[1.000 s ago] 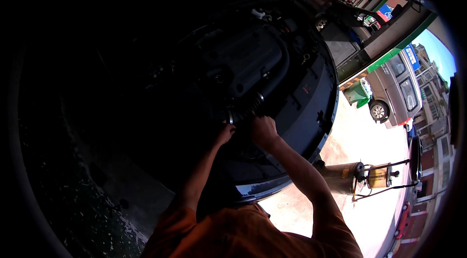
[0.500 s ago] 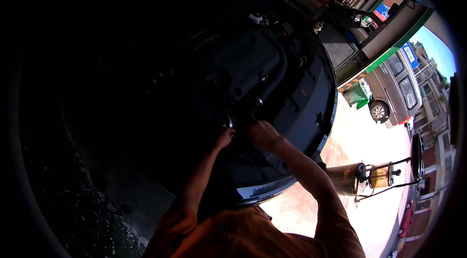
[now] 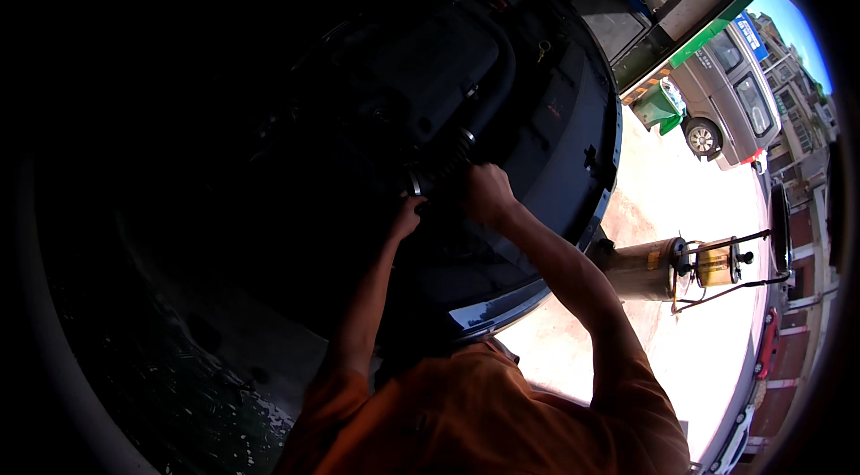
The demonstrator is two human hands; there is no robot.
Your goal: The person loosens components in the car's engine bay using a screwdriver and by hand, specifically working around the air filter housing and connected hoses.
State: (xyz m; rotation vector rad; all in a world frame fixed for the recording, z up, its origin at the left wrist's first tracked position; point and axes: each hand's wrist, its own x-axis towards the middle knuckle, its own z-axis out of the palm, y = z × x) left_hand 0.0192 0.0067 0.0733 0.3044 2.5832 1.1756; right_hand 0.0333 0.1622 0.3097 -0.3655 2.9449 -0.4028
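Both arms reach into a dark engine bay. My left hand (image 3: 408,218) is closed with its fingertips at the lower end of a shiny metal hose clamp (image 3: 415,185). To its right, my right hand (image 3: 489,192) is curled beside a black ribbed air hose (image 3: 457,153); its fingertips are lost in shadow, and what they hold is hidden. A second metal clamp (image 3: 467,135) rings the hose farther up. Beyond lies a black engine cover (image 3: 430,72), with a thick dark pipe (image 3: 504,72) curving along its right side.
The car's front edge (image 3: 502,307) curves past my right forearm. Outside stand a metal cylinder tank with a frame (image 3: 640,269), a green bin (image 3: 658,108) and a parked grey van (image 3: 730,90). A small ring-shaped pull (image 3: 543,49) shows at the bay's right. Deep shadow covers the left.
The view has shifted, so the engine bay and both hands appear higher in the picture. My hands stay at nearly the same places by the hose and clamp.
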